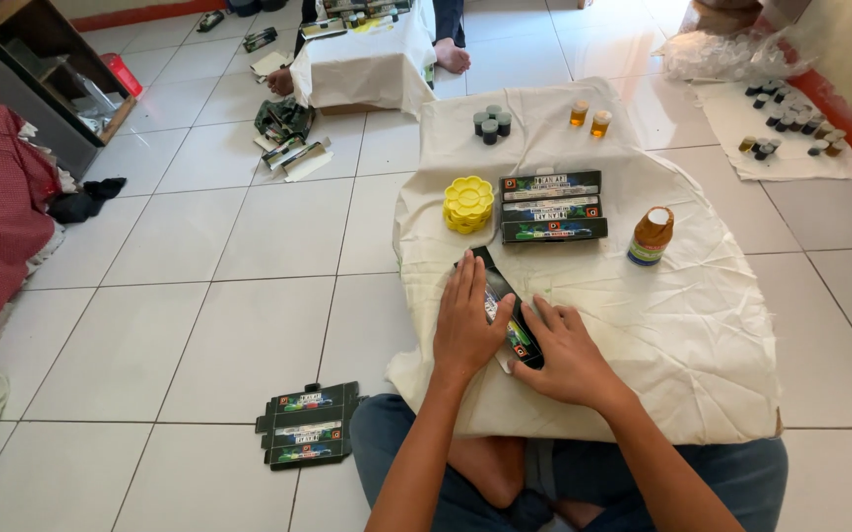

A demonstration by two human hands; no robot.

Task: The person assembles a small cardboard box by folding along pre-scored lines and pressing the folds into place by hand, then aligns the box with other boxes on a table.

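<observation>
A flat, dark printed carton (pixel 501 295) lies on the cream cloth (pixel 702 325) in front of me. My left hand (pixel 468 320) presses flat on its left side, fingers spread. My right hand (pixel 566 352) rests on its near end, fingers on the carton's edge. Beyond the hands lie three long dark boxes (pixel 552 207) side by side, a stack of yellow flower-shaped lids (pixel 468 204) to their left and an amber bottle with a white cap (pixel 651 236) to their right.
Several small dark-capped jars (pixel 491 122) and two amber jars (pixel 589 117) stand at the cloth's far end. Flat unfolded cartons (pixel 308 425) lie on the tiled floor by my left knee. Another person's feet (pixel 451 54) show near a second covered box. More jars (pixel 786 123) sit on a cloth at right.
</observation>
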